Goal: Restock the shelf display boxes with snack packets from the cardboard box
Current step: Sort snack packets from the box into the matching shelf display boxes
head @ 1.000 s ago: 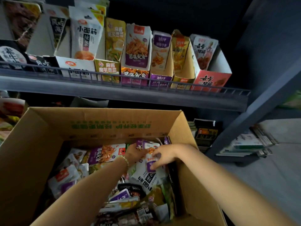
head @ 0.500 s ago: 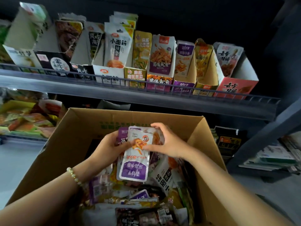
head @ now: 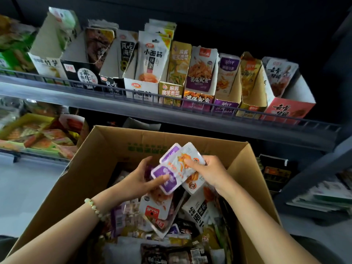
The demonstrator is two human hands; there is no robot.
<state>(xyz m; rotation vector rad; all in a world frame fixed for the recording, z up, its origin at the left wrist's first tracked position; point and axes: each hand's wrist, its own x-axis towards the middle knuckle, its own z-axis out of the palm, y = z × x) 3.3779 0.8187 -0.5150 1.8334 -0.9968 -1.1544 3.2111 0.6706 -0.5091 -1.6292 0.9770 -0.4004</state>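
An open cardboard box (head: pixel 106 149) in front of me is full of mixed snack packets (head: pixel 158 208). Above its middle, both hands hold a small stack of white-and-purple snack packets (head: pixel 176 167), tilted. My left hand (head: pixel 141 178) grips the stack's lower purple end, and my right hand (head: pixel 207 172) pinches its upper right end. On the shelf above stands a row of display boxes; the matching purple display box (head: pixel 225 105) is right of centre, with similar packets upright in it.
A wire rail (head: pixel 171 99) runs along the grey shelf's front edge. Neighbouring display boxes include a red one (head: pixel 289 111) at the far right and a white one (head: pixel 142 88) in the middle. A lower shelf at left holds colourful packets (head: pixel 38 136). A dark upright post (head: pixel 314 168) slants at right.
Both hands came up out of the box with purple-and-white packets. The stack has since turned from upright to tilted, and the view shifted left.
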